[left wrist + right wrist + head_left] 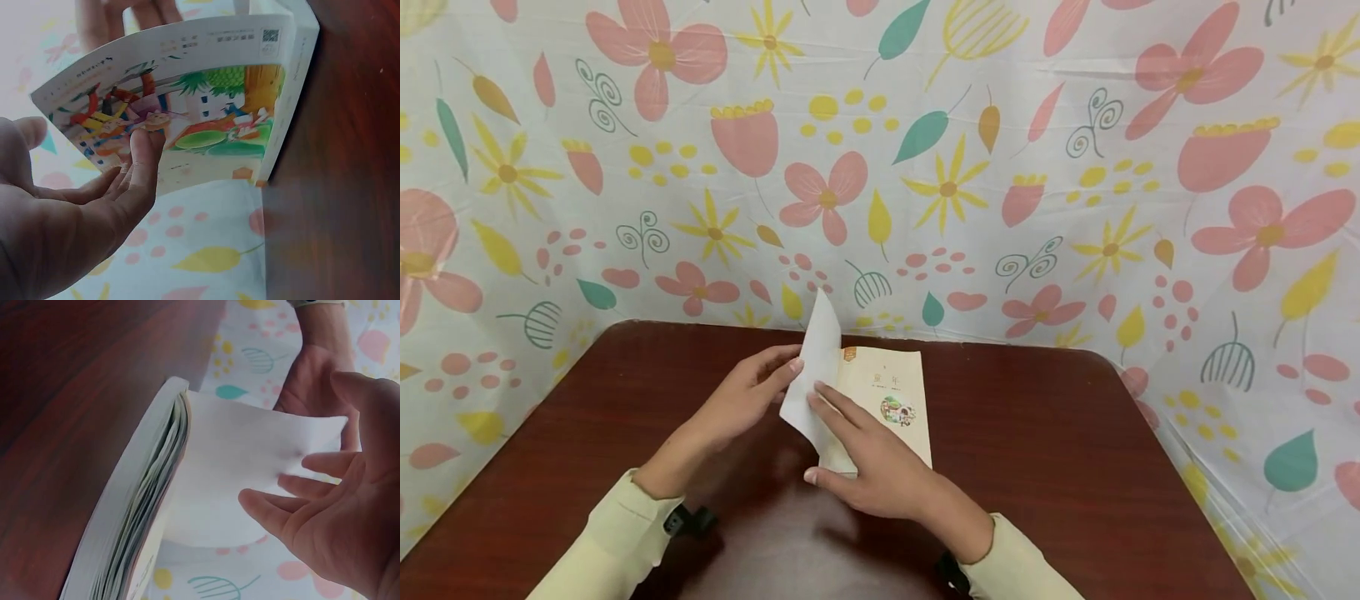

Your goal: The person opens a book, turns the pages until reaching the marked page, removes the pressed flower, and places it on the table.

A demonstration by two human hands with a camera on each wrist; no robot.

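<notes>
A book (887, 400) lies on the table with its front cover (818, 379) raised on the left. In the left wrist view, the cover's outer side (206, 125) carries a colourful illustration; its inner side (231, 462) is plain white. My left hand (748, 396) is at the outer side, bent fingers touching the picture and thumb by the free edge. Across the lower part of the book is my right hand (872, 458), its fingers extended toward the white inner side. Whether those fingertips touch it is hard to tell. A title page with a small round picture faces up.
The dark reddish-brown table (1030, 433) extends on both sides of the book. Behind it hangs a white curtain (880, 167) printed with flowers and leaves. A dark wrist device (688, 521) sits by the left sleeve.
</notes>
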